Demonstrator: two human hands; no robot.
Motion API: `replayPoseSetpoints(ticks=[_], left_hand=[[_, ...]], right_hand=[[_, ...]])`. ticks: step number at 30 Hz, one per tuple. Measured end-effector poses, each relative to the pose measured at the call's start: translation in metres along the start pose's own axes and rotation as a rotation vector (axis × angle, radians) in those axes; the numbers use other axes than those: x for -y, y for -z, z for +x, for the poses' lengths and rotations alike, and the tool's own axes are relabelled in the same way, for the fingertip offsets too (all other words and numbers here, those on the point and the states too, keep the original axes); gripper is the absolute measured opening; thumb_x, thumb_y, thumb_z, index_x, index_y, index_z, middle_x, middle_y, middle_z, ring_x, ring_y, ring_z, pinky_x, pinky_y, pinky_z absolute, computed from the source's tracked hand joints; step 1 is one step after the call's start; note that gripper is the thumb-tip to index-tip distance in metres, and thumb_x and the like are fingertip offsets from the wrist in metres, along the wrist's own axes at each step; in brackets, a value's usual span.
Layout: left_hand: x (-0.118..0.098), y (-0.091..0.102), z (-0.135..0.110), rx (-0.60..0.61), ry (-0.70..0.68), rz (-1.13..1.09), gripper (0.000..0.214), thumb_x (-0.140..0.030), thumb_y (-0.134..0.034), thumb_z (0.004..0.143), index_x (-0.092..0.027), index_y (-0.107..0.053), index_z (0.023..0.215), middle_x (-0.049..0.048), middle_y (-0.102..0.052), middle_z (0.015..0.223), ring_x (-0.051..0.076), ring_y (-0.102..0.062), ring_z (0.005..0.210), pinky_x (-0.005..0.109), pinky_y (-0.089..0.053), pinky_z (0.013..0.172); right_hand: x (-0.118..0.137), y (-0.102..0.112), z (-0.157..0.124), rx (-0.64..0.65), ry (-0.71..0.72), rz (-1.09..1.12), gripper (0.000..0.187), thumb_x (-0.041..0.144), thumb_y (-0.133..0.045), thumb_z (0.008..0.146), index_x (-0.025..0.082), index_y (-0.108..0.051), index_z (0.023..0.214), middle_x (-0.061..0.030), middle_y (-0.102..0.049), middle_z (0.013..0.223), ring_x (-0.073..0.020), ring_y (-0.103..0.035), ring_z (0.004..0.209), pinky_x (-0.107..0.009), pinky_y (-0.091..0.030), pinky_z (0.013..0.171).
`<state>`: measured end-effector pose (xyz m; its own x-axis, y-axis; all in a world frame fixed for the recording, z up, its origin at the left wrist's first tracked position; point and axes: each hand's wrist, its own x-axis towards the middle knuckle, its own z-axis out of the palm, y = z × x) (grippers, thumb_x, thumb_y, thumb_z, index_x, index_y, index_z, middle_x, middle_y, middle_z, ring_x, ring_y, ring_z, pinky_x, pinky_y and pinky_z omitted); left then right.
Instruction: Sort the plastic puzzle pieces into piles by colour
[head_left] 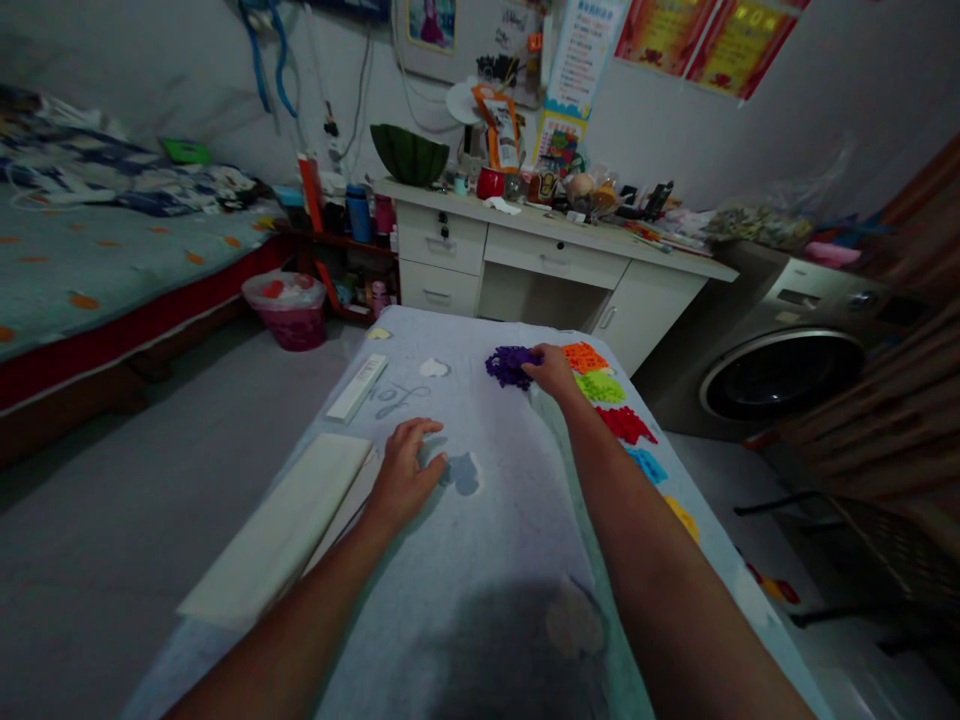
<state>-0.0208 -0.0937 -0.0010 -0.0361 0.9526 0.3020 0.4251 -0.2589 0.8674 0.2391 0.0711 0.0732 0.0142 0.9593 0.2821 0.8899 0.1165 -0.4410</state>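
Observation:
A heap of small purple pieces (510, 366) lies toward the far end of the cloth-covered table (510, 560). My right hand (551, 368) is at its right edge, thumb and fingers closed on some of the pieces. What exactly is between the fingertips is partly hidden. My left hand (409, 470) is over the middle of the cloth, fingers apart and holding nothing. Along the right side run separate piles of small pieces: orange (585, 357), light green (601, 387), red (627, 424), blue (646, 465) and yellow (682, 518), the last partly behind my right forearm.
At the table's left lie a long whitish flat block (285, 525) and a narrow white box (357, 389). Beyond stands a cluttered white desk (442, 250), with a washing machine (780, 350) to its right. A pink bin (289, 315) and a bed (112, 260) are left.

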Motion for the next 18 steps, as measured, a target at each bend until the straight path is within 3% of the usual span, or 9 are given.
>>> replayPoseSetpoints(ticks=[5,12,18], left_hand=[[0.001,0.000,0.001,0.036,-0.015,0.053,0.035,-0.025,-0.057,0.078,-0.023,-0.061,0.113,0.0086,-0.054,0.123,0.028,-0.050,0.123,0.049,-0.044,0.104],[0.002,0.000,0.001,0.055,-0.019,0.075,0.034,-0.025,-0.058,0.078,-0.023,-0.062,0.112,0.0079,-0.056,0.121,0.027,-0.052,0.120,0.049,-0.042,0.106],[0.000,0.001,0.002,0.069,-0.009,0.068,0.034,-0.024,-0.058,0.077,-0.022,-0.062,0.111,0.0082,-0.057,0.121,0.027,-0.052,0.119,0.050,-0.039,0.108]], right_hand=[[-0.010,-0.009,0.022,0.004,-0.104,0.026,0.021,0.019,-0.065,0.079,0.014,-0.068,0.100,-0.0094,-0.070,0.101,-0.0186,-0.064,0.095,-0.030,-0.047,0.088],[-0.013,-0.020,0.031,0.002,-0.154,0.005,0.022,0.020,-0.063,0.081,0.012,-0.070,0.101,-0.0126,-0.071,0.104,-0.0211,-0.064,0.099,-0.032,-0.046,0.092],[-0.015,-0.024,0.021,-0.141,-0.085,0.112,0.024,0.017,-0.057,0.078,0.014,-0.069,0.098,-0.0107,-0.069,0.105,-0.0217,-0.060,0.104,-0.035,-0.042,0.100]])
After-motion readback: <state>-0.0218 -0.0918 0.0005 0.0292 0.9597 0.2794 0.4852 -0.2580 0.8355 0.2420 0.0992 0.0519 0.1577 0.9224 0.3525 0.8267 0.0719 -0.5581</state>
